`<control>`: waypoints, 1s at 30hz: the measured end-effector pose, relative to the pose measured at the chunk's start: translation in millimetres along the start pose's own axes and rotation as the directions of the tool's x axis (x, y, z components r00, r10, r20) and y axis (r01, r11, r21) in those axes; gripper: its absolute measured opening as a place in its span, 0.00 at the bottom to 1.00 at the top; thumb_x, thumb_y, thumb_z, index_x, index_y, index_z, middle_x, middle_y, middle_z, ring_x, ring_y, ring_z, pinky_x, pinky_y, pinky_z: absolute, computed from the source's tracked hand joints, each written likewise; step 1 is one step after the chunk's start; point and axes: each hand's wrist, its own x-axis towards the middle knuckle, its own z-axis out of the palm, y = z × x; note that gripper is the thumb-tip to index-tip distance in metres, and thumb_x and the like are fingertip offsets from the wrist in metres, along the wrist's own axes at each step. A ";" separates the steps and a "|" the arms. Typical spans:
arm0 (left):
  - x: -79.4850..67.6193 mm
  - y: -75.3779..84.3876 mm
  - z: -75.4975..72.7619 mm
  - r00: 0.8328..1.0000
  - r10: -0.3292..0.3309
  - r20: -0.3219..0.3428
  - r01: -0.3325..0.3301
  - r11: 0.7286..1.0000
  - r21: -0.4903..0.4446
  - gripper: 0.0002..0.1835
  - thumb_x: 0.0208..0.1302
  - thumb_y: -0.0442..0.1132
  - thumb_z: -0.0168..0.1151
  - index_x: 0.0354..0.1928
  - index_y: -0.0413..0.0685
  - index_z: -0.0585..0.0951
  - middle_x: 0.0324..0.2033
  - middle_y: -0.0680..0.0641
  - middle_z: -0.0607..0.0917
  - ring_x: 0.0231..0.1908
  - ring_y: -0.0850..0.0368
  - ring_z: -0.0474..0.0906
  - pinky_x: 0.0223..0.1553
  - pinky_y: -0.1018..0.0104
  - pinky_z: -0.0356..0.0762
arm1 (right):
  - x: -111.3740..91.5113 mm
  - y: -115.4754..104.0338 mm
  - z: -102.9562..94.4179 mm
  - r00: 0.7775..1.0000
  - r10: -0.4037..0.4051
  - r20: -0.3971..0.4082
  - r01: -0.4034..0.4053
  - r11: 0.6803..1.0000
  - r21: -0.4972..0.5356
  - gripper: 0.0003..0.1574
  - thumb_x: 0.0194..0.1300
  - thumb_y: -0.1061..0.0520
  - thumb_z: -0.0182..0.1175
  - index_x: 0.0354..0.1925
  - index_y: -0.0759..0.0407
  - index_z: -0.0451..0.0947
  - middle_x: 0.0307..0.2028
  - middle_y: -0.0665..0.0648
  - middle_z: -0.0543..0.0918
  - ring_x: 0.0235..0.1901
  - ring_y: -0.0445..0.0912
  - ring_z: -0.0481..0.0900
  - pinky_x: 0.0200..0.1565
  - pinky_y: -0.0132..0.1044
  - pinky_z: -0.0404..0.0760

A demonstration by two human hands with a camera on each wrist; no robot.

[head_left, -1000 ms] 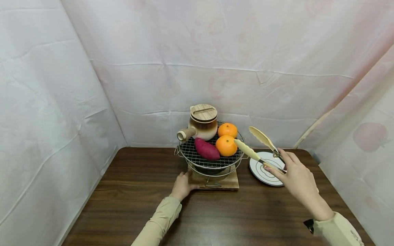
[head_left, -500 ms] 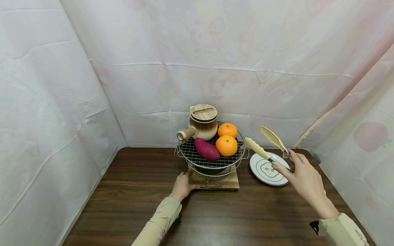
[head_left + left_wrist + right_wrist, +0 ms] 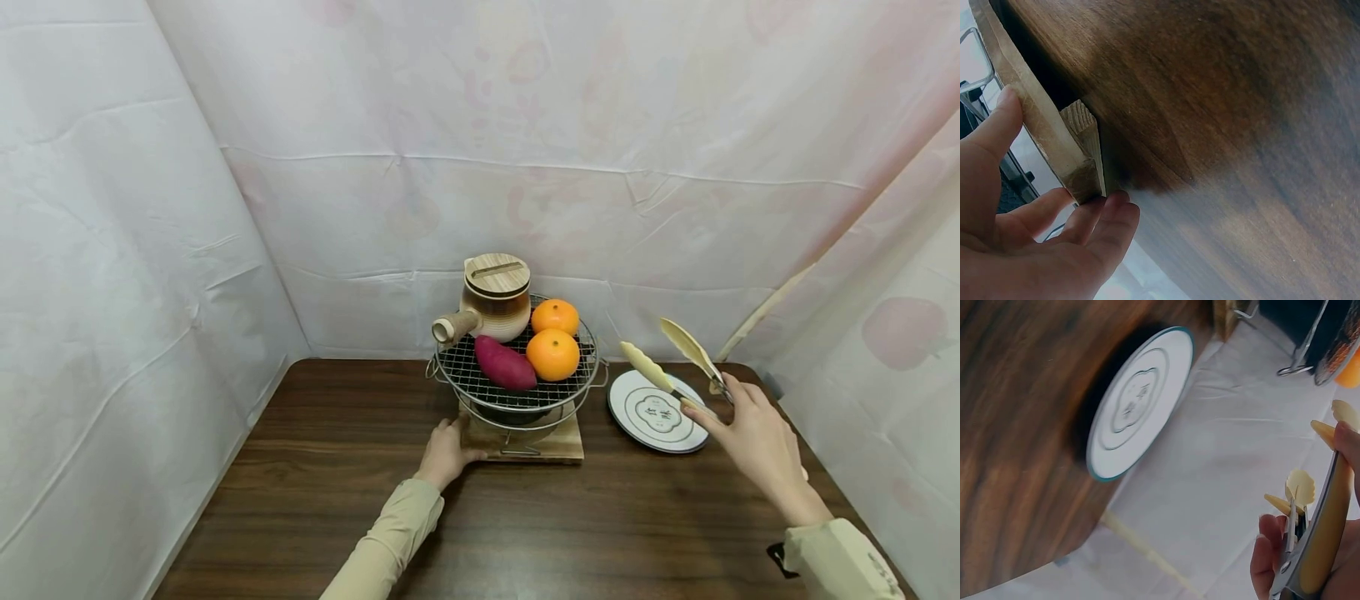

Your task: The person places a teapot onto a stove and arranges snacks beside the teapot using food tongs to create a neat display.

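Note:
My left hand (image 3: 444,454) grips the front left corner of a wooden board (image 3: 566,446), thumb along the front edge and fingers at the corner in the left wrist view. On the board stands a small round grill with a wire mesh (image 3: 551,395). It bears a purple sweet potato (image 3: 506,364), two oranges (image 3: 553,355) and a clay teapot (image 3: 495,310) with a wooden lid. My right hand (image 3: 765,446) holds tongs (image 3: 647,367) with cream tips, spread apart with nothing between them. They hang over a white plate (image 3: 626,408), right of the grill.
The dark wooden table (image 3: 337,467) runs under everything. White curtains (image 3: 405,208) hang close behind it and at both sides. A side handle (image 3: 600,375) of the grill sticks out toward the plate.
My right hand has moved right with the tongs, away from the oranges and over the plate, whose print shows more fully now. My left hand stays on the board.

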 end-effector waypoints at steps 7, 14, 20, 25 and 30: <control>0.1 -0.4 -0.5 1.000 0.002 0.001 -0.002 1.000 0.001 0.45 0.43 0.49 0.78 0.64 0.39 0.72 0.49 0.31 0.79 0.50 0.31 0.77 0.51 0.44 0.78 | 0.9 19.4 9.3 1.000 0.011 0.005 -0.011 1.000 -0.028 0.59 0.59 0.30 0.60 0.69 0.72 0.57 0.58 0.78 0.68 0.49 0.76 0.67 0.39 0.69 0.68; -0.3 -0.4 -0.8 1.000 0.008 0.008 -0.008 1.000 -0.006 0.45 0.43 0.49 0.78 0.64 0.38 0.72 0.49 0.30 0.78 0.50 0.31 0.76 0.52 0.43 0.77 | -0.9 41.1 17.8 0.997 0.065 0.052 -0.062 0.997 -0.052 0.60 0.60 0.28 0.57 0.69 0.72 0.56 0.58 0.79 0.67 0.49 0.77 0.65 0.37 0.70 0.66; 0.0 -0.9 -0.7 1.000 0.013 0.000 -0.013 1.000 -0.002 0.45 0.44 0.49 0.78 0.64 0.38 0.72 0.50 0.30 0.78 0.50 0.31 0.76 0.52 0.43 0.77 | -3.4 62.3 22.7 0.994 0.095 0.055 -0.091 0.993 -0.071 0.59 0.59 0.28 0.58 0.66 0.73 0.58 0.57 0.80 0.68 0.49 0.77 0.65 0.39 0.71 0.66; -0.8 0.1 -1.6 1.000 0.011 -0.002 -0.011 1.000 0.000 0.45 0.43 0.49 0.78 0.64 0.38 0.72 0.49 0.30 0.79 0.50 0.30 0.76 0.52 0.43 0.77 | -7.8 78.3 27.3 0.992 0.115 0.057 -0.110 0.990 -0.086 0.60 0.56 0.28 0.61 0.64 0.75 0.61 0.55 0.81 0.68 0.47 0.77 0.66 0.38 0.71 0.67; -1.4 0.9 -1.4 1.000 0.006 0.002 -0.006 1.000 -0.007 0.45 0.43 0.49 0.78 0.64 0.38 0.72 0.49 0.30 0.79 0.50 0.31 0.77 0.51 0.44 0.78 | -11.2 90.4 29.2 0.986 0.150 0.070 -0.143 0.985 -0.093 0.62 0.56 0.26 0.60 0.64 0.76 0.61 0.56 0.83 0.67 0.47 0.79 0.65 0.38 0.73 0.66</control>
